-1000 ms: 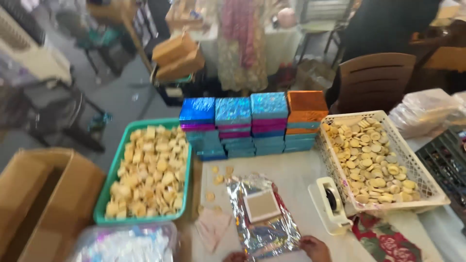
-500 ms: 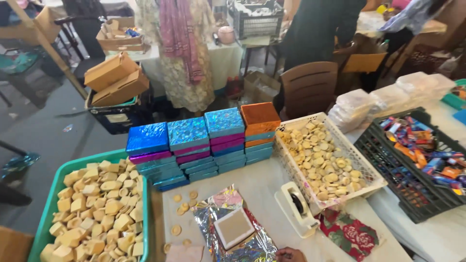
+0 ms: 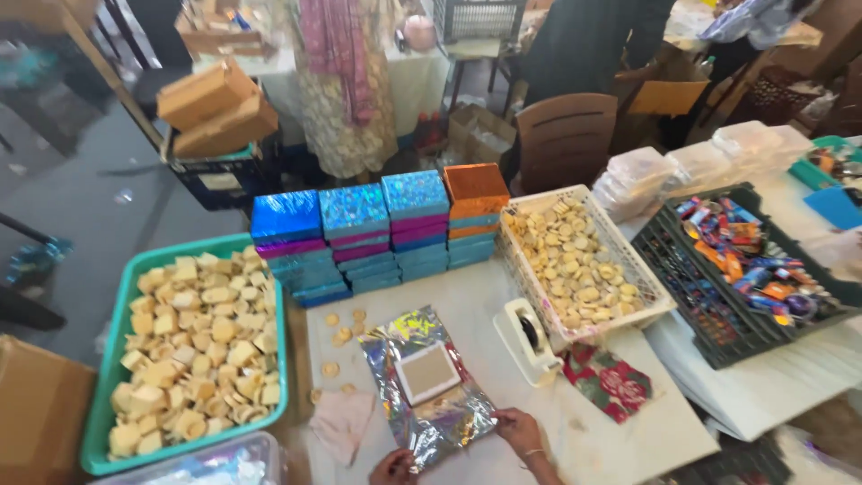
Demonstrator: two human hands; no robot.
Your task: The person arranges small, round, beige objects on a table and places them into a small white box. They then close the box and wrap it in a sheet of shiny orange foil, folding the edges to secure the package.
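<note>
Hands, left (image 3: 392, 467) and right (image 3: 519, 426), pinch foil sheet (image 3: 429, 388) edge.

Gift-packing workshop — stacked foil boxes (image 3: 386, 229)

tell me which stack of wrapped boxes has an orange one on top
The rightmost stack, beside the white basket; the other three have blue tops.

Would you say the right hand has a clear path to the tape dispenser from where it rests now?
Probably yes: the right hand rests on the foil sheet, and only bare tabletop lies between it and the tape dispenser.
</note>
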